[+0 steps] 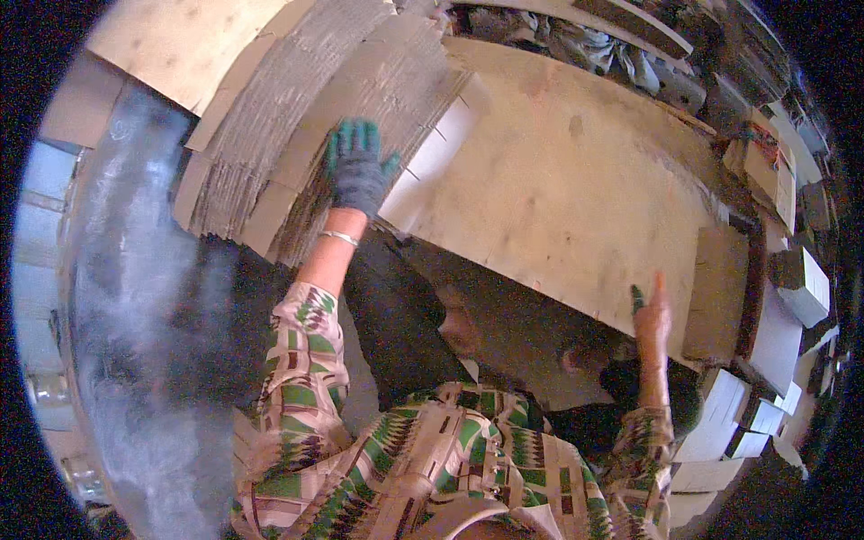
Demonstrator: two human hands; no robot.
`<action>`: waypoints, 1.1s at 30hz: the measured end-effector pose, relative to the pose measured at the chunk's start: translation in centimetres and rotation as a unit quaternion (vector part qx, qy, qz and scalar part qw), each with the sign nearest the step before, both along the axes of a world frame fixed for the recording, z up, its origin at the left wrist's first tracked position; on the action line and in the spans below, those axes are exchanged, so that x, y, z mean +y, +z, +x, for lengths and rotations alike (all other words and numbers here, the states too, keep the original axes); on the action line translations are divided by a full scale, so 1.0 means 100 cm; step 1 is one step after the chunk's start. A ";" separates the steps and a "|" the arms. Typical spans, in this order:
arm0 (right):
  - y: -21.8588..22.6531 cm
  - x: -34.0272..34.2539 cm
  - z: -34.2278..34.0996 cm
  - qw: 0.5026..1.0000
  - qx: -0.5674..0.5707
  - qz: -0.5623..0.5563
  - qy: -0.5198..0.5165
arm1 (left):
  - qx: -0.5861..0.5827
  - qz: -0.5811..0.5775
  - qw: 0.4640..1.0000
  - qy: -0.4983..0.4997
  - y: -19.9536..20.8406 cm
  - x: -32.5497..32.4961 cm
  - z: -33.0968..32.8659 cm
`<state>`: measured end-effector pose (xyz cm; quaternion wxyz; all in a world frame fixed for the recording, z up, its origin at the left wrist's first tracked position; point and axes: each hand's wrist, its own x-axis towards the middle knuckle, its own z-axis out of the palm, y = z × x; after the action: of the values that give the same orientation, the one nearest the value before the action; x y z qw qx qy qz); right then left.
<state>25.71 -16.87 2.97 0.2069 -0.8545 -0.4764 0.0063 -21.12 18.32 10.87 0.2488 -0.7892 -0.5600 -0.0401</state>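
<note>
My left hand [358,171] wears a dark grey glove with green fingers. It lies with fingers stretched and spread on a thick stack of flat cardboard sheets [297,117], whose layered edges show. Beside that stack a white flat piece [438,153] lies on the pale wooden table top [558,171]. Over the table's near right edge is my right hand [652,315], ungloved on the palm, with something green on one digit. One finger points away from me and another stands apart from it. I see nothing held in it; its other fingers are hard to make out.
A brown cardboard piece [715,292] stands by the table's right end. Several white and brown boxes [803,286] are piled at the right. Bags and clutter [603,49] lie beyond the far edge. Bare grey floor [135,315] stretches along the left.
</note>
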 end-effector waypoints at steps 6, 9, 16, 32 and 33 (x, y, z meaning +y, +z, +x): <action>-0.017 -0.140 0.195 0.860 -0.332 -0.277 -0.270 | 0.170 -0.162 0.968 0.083 -0.095 -0.025 0.037; 0.011 -0.101 0.166 0.884 -0.201 -0.356 -0.226 | 0.211 -0.115 0.966 0.099 -0.120 -0.006 -0.013; 0.027 -0.099 0.154 0.972 -0.087 -0.044 -0.213 | -0.260 -0.123 0.958 0.024 -0.119 -0.010 -0.009; 0.021 0.078 -0.161 0.985 0.088 -0.005 0.148 | -0.260 -0.399 0.870 -0.127 -0.146 -0.164 0.126; 0.020 0.076 -0.161 0.986 0.094 -0.015 0.134 | -0.285 -0.406 0.860 -0.122 -0.142 -0.168 0.128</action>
<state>9.64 -9.25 4.95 0.2358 -0.7812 -0.5650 0.1217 -8.34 1.48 -3.31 -0.2708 -0.8363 -0.4726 -0.0627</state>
